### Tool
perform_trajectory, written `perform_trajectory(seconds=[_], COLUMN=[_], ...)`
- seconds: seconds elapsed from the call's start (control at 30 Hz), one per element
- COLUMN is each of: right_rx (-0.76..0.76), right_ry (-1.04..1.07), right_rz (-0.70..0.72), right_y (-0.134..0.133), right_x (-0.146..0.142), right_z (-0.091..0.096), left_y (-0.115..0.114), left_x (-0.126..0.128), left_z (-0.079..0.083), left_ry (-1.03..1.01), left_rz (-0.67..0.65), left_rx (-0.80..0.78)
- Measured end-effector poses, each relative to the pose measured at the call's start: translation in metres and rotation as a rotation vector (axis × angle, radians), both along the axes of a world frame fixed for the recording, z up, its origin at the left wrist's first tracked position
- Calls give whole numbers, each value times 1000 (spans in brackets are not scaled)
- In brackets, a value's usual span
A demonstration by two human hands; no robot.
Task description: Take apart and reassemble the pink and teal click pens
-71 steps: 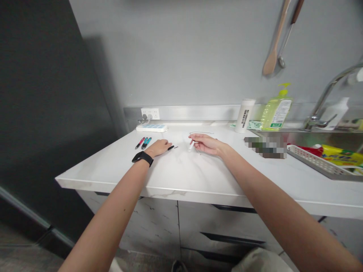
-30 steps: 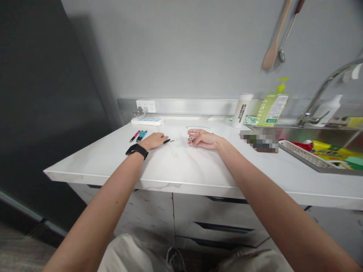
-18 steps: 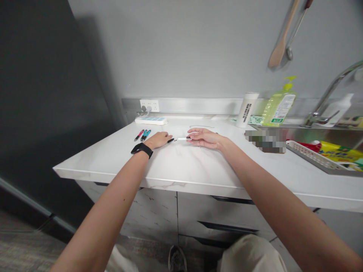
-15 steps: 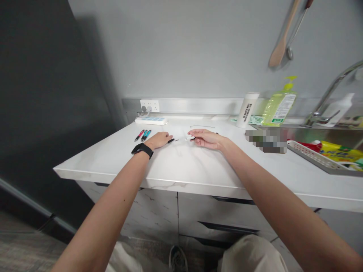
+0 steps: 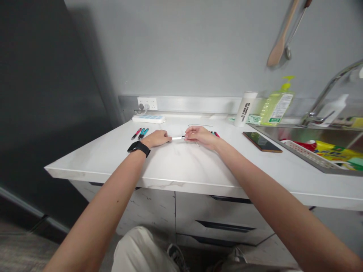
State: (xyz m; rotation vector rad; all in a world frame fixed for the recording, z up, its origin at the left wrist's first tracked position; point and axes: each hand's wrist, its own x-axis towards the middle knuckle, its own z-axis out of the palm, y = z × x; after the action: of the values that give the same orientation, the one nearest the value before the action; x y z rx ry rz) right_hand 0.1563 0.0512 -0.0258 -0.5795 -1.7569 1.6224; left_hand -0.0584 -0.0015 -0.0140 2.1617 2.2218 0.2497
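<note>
On the white counter (image 5: 181, 166) my left hand (image 5: 156, 138), with a black watch on the wrist, and my right hand (image 5: 198, 135) are close together, both pinched on a thin white pen (image 5: 178, 138) that bridges the gap between them. The left fingers hold its left end, the right fingers its right end. Three pens (image 5: 140, 133), one red and two teal, lie to the left of my left hand. More pen ends (image 5: 214, 133) show just behind my right hand.
A dark phone (image 5: 262, 141) lies to the right. At the back stand a power strip (image 5: 148, 118), a white cylinder (image 5: 245, 108) and a green soap bottle (image 5: 277, 105). The sink with a basket (image 5: 306, 153) is at the far right.
My right hand has moved left toward my left hand, and the white part now joins the dark part that the left hand held. The two hands were apart before.
</note>
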Motion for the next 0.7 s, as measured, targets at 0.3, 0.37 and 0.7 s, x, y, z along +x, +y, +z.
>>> perform_trajectory(seconds=[0.3, 0.37, 0.7], right_rx=[853, 960, 1201], right_ry=[-435, -463, -677], right_rz=[-136, -177, -227], right_y=[-10, -11, 12], right_x=[-16, -17, -41], right_z=[-6, -8, -17], left_y=[2, 2, -1], left_x=[1, 2, 2], left_z=[1, 2, 1], left_ry=[44, 44, -4], left_rz=[7, -9, -35], left_rx=[21, 39, 120])
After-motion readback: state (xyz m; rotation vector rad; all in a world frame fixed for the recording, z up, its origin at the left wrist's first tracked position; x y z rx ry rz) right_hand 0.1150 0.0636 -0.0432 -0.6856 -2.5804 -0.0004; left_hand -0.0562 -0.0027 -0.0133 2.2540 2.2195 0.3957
